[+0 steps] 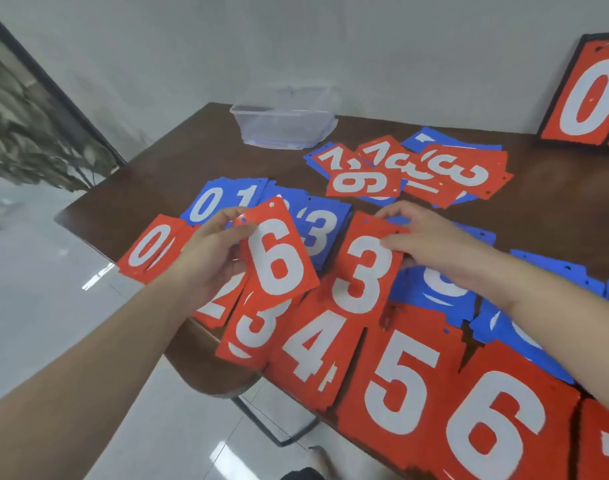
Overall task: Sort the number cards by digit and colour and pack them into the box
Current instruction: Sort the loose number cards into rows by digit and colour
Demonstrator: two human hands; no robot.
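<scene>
1. The clear plastic box (284,124), rectangular with rounded corners, sits at the far edge of the dark wood counter (150,188).
2. Nearer than the box, the left hand (206,258) pinches a glossy red 6 card (279,251) between thumb and fingers.
3. The right hand (431,237) pinches a red 3 card (365,268) by its edge.
4. Flat red and blue piles (400,372) lie in rows below; a loose heap (410,168) lies right of the box.
</scene>
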